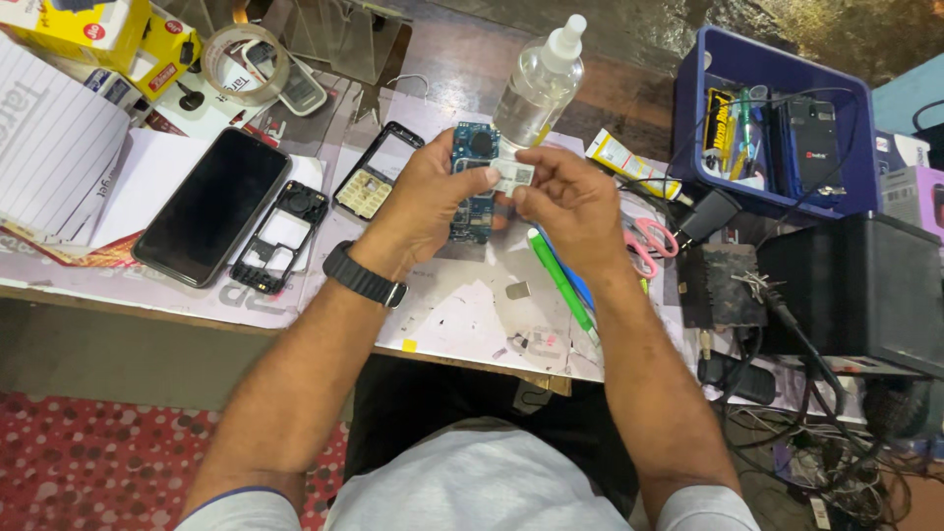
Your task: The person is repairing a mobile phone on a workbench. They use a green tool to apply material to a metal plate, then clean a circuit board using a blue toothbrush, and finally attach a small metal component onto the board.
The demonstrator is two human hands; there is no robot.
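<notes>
Open room lies on the tabletop (462, 315) just below the hands, a bare paper-covered patch reaching to the near edge, with only small scraps on it. To the left, a black smartphone (211, 206), a black phone frame (280, 236) and a keypad bezel (377, 169) lie close together and block a flat sweep. Straight ahead stands a clear spray bottle (539, 84), upright and easily knocked. To the right, a green pen (560, 280), pink-handled scissors (644, 241) and a blue bin (772, 123) crowd the way, with a black box (855, 290) and tangled cables (787, 423) beyond.
</notes>
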